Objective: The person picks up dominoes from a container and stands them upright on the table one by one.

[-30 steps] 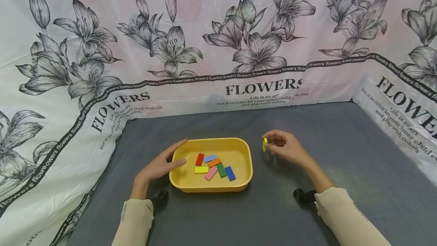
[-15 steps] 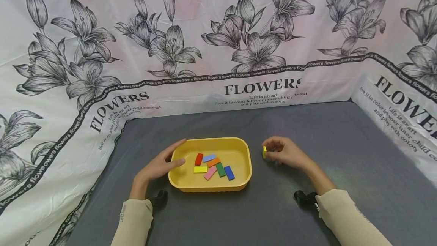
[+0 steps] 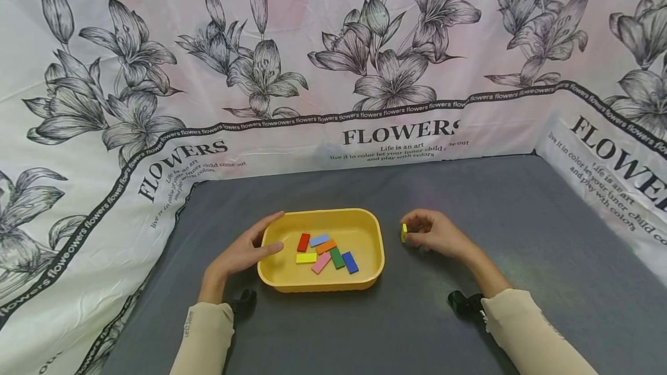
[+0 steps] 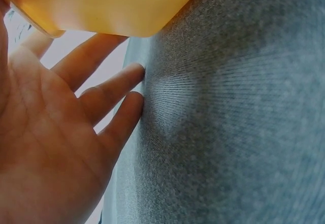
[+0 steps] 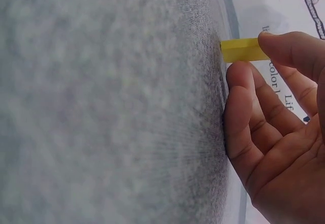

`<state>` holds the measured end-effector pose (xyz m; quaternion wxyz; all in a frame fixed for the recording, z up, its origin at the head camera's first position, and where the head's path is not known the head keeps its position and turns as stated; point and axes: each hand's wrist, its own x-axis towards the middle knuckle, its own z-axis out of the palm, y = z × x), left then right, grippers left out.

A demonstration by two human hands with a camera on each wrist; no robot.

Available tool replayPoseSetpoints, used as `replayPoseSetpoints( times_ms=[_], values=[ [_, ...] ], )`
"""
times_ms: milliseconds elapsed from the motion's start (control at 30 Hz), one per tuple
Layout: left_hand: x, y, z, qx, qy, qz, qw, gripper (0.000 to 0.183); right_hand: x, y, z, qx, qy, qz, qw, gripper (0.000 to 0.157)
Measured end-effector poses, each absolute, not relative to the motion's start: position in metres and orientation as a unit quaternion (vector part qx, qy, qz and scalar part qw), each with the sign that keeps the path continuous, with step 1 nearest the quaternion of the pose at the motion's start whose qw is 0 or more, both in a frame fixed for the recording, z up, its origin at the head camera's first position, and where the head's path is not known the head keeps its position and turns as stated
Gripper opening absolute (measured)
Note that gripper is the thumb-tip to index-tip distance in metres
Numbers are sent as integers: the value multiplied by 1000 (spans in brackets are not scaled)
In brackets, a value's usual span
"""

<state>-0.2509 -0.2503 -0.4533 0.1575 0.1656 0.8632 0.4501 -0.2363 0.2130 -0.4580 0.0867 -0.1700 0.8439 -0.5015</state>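
Note:
In the head view, my left hand point(image 3: 244, 252) holds the left end of a yellow plastic tray point(image 3: 372, 236), thumb over the rim and the other fingers outside. Its lower fingertips point(image 4: 136, 72) reach the table in the left wrist view. To the right of the tray, my right hand point(image 3: 436, 235) pinches a yellow block point(image 5: 241, 50) between thumb and fingers. That block is upright, its lower end at the table surface. Inside the tray lie several flat blocks, among them a red block point(image 3: 304, 242), another yellow block point(image 3: 306, 258) and a dark blue block point(image 3: 350, 263).
A dark grey cloth point(image 3: 344, 334) covers the table. Behind and at both sides hangs a white floral sheet point(image 3: 292, 149), meeting the table's edges. Black wrist camera mounts point(image 3: 465, 302) sit by both wrists.
My right hand has come down and slightly toward me with the yellow block, then stayed nearly still over the last half second. The left hand and tray have kept their places.

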Motion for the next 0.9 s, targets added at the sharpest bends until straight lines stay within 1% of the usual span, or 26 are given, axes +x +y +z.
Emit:
replayPoseSetpoints(
  times_ms=[667,900],
  values=[
    [-250,-251,-454,164,866,445,158,72,-236,213,-457,-174,844,-499,91,30],
    [-250,-250,-454,162,866,446,158,72,-235,213,-457,-173,845,-499,87,34]
  ],
)
